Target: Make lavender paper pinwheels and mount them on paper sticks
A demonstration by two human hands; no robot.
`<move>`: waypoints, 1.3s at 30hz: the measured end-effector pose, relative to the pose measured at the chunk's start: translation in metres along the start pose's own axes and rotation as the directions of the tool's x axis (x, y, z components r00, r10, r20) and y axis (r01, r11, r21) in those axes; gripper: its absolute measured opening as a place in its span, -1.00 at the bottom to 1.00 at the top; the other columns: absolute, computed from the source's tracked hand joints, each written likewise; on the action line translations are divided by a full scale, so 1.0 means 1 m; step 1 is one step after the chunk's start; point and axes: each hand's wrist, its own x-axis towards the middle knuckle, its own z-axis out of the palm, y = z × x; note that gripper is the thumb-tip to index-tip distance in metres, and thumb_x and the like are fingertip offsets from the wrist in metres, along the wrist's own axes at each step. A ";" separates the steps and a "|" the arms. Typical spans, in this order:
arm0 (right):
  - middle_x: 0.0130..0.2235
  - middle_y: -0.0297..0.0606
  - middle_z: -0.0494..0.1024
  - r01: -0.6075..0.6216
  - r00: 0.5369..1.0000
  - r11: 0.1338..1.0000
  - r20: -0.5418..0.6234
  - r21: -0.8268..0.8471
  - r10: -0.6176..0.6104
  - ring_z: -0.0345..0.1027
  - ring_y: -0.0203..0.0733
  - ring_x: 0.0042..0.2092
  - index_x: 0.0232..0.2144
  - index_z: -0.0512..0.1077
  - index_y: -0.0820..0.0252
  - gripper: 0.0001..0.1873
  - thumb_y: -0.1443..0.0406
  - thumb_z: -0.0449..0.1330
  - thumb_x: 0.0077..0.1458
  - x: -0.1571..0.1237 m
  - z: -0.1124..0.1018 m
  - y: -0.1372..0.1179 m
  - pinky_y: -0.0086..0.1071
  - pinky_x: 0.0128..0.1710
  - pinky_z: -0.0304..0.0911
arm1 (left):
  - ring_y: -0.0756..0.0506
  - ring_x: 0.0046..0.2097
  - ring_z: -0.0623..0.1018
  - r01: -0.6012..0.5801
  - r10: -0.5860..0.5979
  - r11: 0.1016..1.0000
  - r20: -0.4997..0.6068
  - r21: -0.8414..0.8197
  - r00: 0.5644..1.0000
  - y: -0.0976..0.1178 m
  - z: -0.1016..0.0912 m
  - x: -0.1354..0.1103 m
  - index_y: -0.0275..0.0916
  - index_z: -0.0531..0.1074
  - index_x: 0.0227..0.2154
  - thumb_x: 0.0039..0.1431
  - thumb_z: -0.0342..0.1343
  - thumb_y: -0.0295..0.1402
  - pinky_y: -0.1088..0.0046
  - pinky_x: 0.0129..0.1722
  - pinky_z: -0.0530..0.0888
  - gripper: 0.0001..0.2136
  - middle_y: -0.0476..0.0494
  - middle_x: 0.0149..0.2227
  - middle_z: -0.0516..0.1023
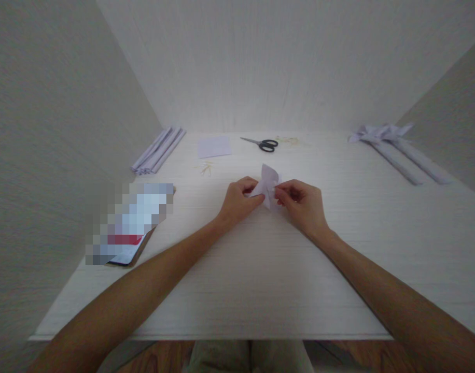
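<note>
Over a white wood-grained table, mid-frame, the left hand pinched a pale lilac folded-paper piece; the right hand pinched its right edge.

Left hand: grips folded paper piece. Right hand: pinches at right edge. Scissors: beyond hands. Rolled tubes: far left. Phone: nearer, left.
</note>
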 end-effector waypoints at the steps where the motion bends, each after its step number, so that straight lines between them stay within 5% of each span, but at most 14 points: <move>1: -0.59 -0.32 0.44 -0.006 1.000 1.000 0.000 -0.005 0.006 0.31 -0.35 -0.58 -0.50 0.41 0.28 -0.90 0.36 0.11 -0.10 0.000 0.000 0.000 -0.48 -0.59 0.22 | 0.02 -0.40 0.39 -0.003 0.003 1.000 0.001 -0.007 1.000 -0.001 0.000 0.000 -0.36 0.40 -0.56 -0.23 0.06 -0.52 0.49 -0.37 0.30 -0.92 -0.03 -0.49 0.39; 18: -0.64 -0.37 0.40 0.101 0.995 0.981 -0.001 -0.168 -0.103 0.29 -0.36 -0.61 -0.55 0.33 0.24 -0.90 0.33 0.10 -0.04 -0.003 0.000 -0.004 -0.50 -0.59 0.17 | 0.01 -0.38 0.40 -0.096 0.097 0.987 -0.002 0.131 0.995 -0.003 0.003 0.000 -0.34 0.42 -0.57 -0.09 0.04 -0.44 0.50 -0.39 0.31 -0.91 -0.09 -0.46 0.41; 22: -0.66 -0.37 0.39 0.170 0.984 0.935 0.008 -0.311 -0.177 0.25 -0.36 -0.62 -0.59 0.31 0.22 -0.79 0.24 0.08 0.00 -0.001 -0.002 0.001 -0.49 -0.60 0.12 | 0.02 -0.39 0.40 -0.080 0.080 0.989 0.007 0.125 0.997 -0.001 0.003 -0.001 -0.32 0.42 -0.58 -0.10 0.04 -0.47 0.52 -0.41 0.31 -0.92 -0.07 -0.46 0.41; 29: -0.55 -0.33 0.46 0.305 0.952 0.894 0.071 -0.329 -0.299 0.32 -0.32 -0.51 -0.54 0.36 0.21 -0.91 0.36 0.09 -0.04 -0.004 -0.001 0.001 -0.47 -0.47 0.19 | 0.01 -0.38 0.41 -0.082 0.082 0.990 0.000 0.117 0.997 -0.001 0.002 0.000 -0.34 0.42 -0.57 -0.09 0.04 -0.46 0.51 -0.38 0.32 -0.92 -0.09 -0.45 0.42; 39: -0.63 -0.34 0.42 0.251 0.968 0.893 0.080 -0.374 -0.239 0.27 -0.34 -0.60 -0.57 0.35 0.23 -0.83 0.29 0.08 0.00 -0.002 -0.001 0.001 -0.49 -0.56 0.12 | 0.02 -0.38 0.41 -0.092 0.092 0.985 0.009 0.146 0.996 -0.001 0.004 -0.001 -0.33 0.43 -0.56 -0.08 0.04 -0.47 0.53 -0.41 0.32 -0.91 -0.08 -0.46 0.41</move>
